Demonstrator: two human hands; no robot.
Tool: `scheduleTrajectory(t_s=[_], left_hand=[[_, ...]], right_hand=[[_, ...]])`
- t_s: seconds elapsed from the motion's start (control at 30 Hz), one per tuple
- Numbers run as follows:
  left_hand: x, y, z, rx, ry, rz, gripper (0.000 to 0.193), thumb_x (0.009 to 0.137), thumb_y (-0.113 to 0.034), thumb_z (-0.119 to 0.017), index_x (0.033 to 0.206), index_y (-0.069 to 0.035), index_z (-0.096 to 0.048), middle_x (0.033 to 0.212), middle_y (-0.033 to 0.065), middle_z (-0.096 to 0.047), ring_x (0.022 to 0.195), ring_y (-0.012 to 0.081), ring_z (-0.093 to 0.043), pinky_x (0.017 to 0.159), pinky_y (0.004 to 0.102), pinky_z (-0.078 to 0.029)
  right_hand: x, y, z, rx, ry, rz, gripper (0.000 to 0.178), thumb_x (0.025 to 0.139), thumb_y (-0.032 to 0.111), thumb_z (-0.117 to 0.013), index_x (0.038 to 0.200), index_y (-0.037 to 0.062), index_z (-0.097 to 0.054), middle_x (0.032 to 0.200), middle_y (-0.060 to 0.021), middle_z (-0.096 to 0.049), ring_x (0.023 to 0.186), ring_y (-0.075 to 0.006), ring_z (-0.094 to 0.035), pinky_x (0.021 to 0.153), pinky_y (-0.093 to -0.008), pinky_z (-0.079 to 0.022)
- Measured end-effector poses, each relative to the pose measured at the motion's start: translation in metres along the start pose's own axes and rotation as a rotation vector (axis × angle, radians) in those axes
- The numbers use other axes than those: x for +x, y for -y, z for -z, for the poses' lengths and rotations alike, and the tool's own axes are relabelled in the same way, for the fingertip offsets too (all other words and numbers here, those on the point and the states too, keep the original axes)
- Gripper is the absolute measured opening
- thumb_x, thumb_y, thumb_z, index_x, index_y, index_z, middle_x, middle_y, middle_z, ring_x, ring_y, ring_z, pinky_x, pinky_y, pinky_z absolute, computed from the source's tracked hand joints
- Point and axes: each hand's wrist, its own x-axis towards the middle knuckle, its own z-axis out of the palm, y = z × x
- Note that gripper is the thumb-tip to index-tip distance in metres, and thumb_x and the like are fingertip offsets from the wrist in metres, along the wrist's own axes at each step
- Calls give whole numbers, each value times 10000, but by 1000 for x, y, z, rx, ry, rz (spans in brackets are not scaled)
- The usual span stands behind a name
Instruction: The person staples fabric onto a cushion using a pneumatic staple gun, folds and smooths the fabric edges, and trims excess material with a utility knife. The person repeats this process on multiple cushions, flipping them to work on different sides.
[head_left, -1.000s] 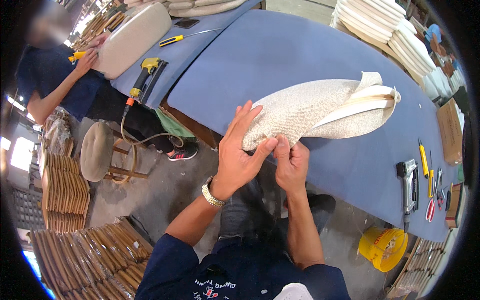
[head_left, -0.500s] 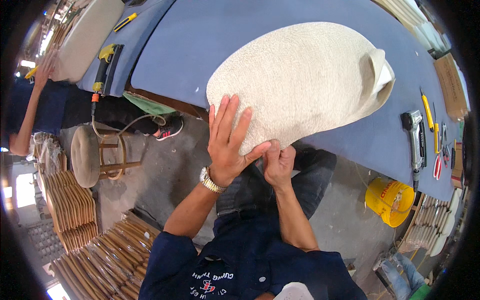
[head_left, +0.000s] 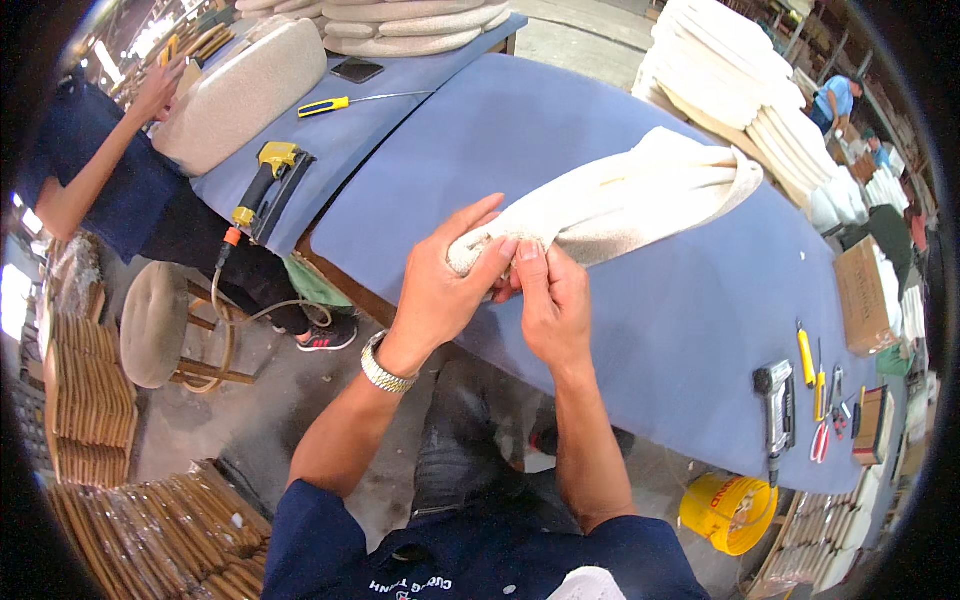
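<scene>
A cream fabric-covered cushion (head_left: 640,200) is tilted up on edge over the blue padded table (head_left: 700,290), with loose cloth folds along its upper side. My left hand (head_left: 445,280) grips the cushion's near left end, thumb on the fabric and fingers behind it; a metal-banded watch sits on that wrist. Right beside it, my right hand (head_left: 555,300) pinches the fabric at the same edge with thumb and curled fingers. The two thumbs almost meet. The far side of the cushion and some of my fingertips are hidden.
A yellow-black staple gun (head_left: 270,190) and a yellow-handled screwdriver (head_left: 325,106) lie at left. At right are a silver staple gun (head_left: 775,410), red-handled scissors (head_left: 820,440) and a yellow bucket (head_left: 728,512). A co-worker's hand (head_left: 160,90) is by another cushion (head_left: 250,95). A stool (head_left: 155,325) stands left.
The cushion has turned from lying broad side up to standing tilted on edge, showing its folds. Both hands moved up and now grip its near end; the left fingers no longer lie flat.
</scene>
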Motion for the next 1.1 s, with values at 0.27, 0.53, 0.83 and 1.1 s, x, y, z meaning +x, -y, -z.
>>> scheduleTrajectory(t_s=[0.27, 0.53, 0.83, 1.1], left_hand=[[-6, 12, -13, 219, -58, -220, 489, 950, -194, -729, 1387, 4, -633, 1237, 165, -747, 1039, 200, -727, 890, 345, -563], [-22, 31, 1, 330, -75, -260, 412, 1038, -159, -637, 1394, 48, -621, 1359, 186, -682, 1198, 243, -663, 1031, 380, -504], [-25, 31, -20, 282, 12, -350, 445, 960, -159, -737, 1350, 38, -651, 1297, 198, -715, 1162, 278, -706, 993, 386, -538], [-35, 21, -22, 307, -56, -468, 528, 853, -220, -855, 1315, -30, -683, 1278, 184, -721, 1162, 328, -715, 984, 389, -571]], right_hand=[[-14, 1, 7, 55, -33, -10, 325, 1106, 205, -500, 946, -29, -659, 723, -64, -646, 649, -109, -606, 592, -294, -497], [-99, 31, 147, -598, -89, 2, 159, 949, 171, -717, 1054, 54, -691, 989, -150, -717, 914, -295, -723, 815, -398, -576], [-225, 17, 446, -1636, -465, -513, 646, 867, 182, -768, 1447, 39, -523, 1392, -251, -618, 1287, -423, -592, 1079, -475, -479], [-173, 86, 357, -993, -469, -504, 451, 933, 219, -755, 1262, -50, -607, 981, -130, -688, 796, -207, -638, 729, -349, -529]])
